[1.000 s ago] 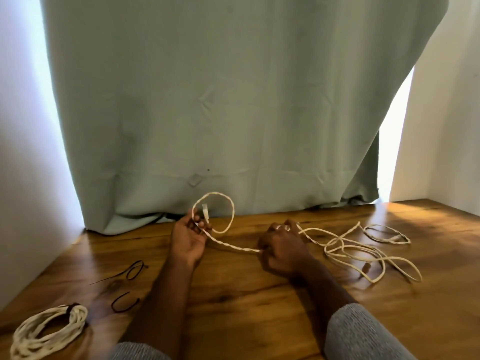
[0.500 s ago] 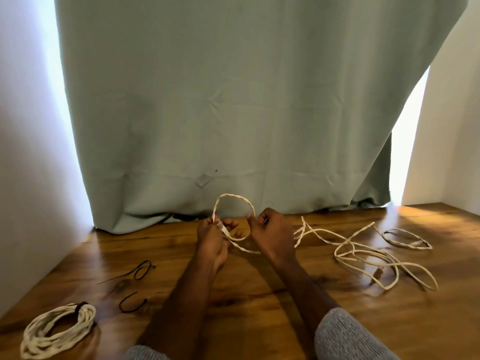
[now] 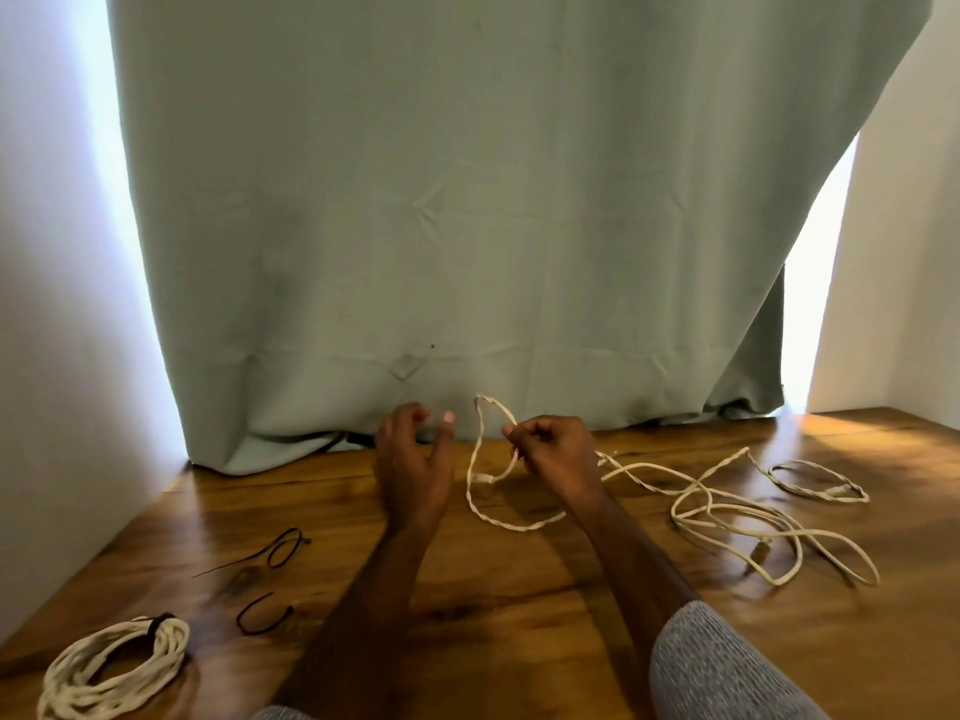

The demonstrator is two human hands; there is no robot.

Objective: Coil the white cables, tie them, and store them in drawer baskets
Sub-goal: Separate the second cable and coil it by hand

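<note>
Near the back edge of the worktop (image 3: 519,605), just in front of the grey-green curtain (image 3: 467,226), the right hand (image 3: 553,452) pinches the loose white cable (image 3: 691,498) between curled fingers, holding up a first small loop whose top rises against the curtain hem and whose lower bend sags to the wood. The left hand (image 3: 415,459) hovers just beside that loop with fingers spread and relaxed, gripping nothing. The cable looks light, thin and limp, with a twisted surface that should give fair grip; it droops wherever it is unsupported, so I judge it will not keep a loop unless each turn is pinched where the strands cross. The best hold is probably at that crossing, with the other hand drawing slack from the tangle that trails toward the right edge, where overlapping bends could snag if pulled fast. The plug ends look stiffer than the cord and are likely poor places to bend. By count: one loose cable, though the separate small ring nearest the right edge may be its tail or a second piece, I cannot tell; one coiled bundle (image 3: 111,667) already tied with a dark band at the front left corner; two dark ties (image 3: 283,548) lying loose between that bundle and the left hand. No drawer baskets are in view.
</note>
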